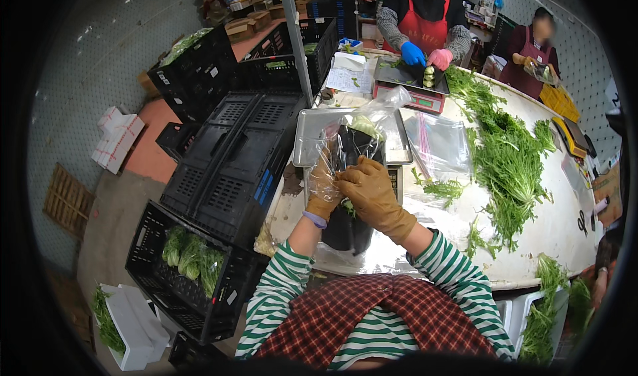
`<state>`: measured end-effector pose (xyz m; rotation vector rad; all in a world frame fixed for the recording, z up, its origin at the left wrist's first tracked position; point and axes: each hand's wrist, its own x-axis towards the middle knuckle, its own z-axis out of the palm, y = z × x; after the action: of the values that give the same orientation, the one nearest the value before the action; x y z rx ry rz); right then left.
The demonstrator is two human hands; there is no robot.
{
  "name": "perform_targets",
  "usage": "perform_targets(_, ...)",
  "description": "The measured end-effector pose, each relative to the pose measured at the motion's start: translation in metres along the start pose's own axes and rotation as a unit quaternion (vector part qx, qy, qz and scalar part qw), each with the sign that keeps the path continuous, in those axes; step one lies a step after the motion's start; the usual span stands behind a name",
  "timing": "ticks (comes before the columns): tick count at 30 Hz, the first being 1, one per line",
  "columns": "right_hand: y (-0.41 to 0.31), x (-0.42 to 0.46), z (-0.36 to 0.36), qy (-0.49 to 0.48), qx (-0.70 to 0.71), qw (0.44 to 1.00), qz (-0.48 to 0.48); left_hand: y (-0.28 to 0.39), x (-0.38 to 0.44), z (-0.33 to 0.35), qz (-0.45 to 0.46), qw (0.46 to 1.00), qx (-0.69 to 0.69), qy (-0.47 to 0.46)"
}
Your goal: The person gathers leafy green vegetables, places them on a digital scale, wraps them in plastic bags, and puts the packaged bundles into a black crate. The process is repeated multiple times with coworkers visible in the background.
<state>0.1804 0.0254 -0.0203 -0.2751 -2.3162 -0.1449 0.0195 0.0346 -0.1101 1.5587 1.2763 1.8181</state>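
A clear plastic bag (pixel 394 102) stretches over a dark sheet or sleeve (pixel 349 144), with the pale end of a leafy vegetable (pixel 364 125) at its far side. My left hand (pixel 323 184), in a brown rubber glove, grips the bag's left side, with clear film over its fingers. On the near end, my right hand (pixel 376 196), gloved alike, has its fingers closed on the bag and dark sheet. Below the hands hangs more dark material (pixel 346 234), with a green leaf tip at its top. A metal tray (pixel 306 132) lies beneath the bag.
Flat clear bags (pixel 441 142) lie right of the tray, before loose frisée-like greens (pixel 513 162). Across the table, a gloved co-worker handles a vegetable on a scale (pixel 413 97). Black crates (pixel 224 162) line the left; one holds bagged greens (pixel 192 256). A metal post (pixel 297 42) stands ahead.
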Motion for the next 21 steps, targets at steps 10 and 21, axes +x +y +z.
perform_targets(10, 0.011, -0.04, -0.02, 0.091, 0.414, 0.778, 0.463, 0.052, 0.005, -0.02, -0.198, 0.97, -0.132, 0.052)
perform_targets(21, -0.018, -0.068, -0.04, 0.091, 0.206, 0.919, 0.324, 0.039, 0.015, -0.005, -0.259, 0.944, -0.135, 0.154)
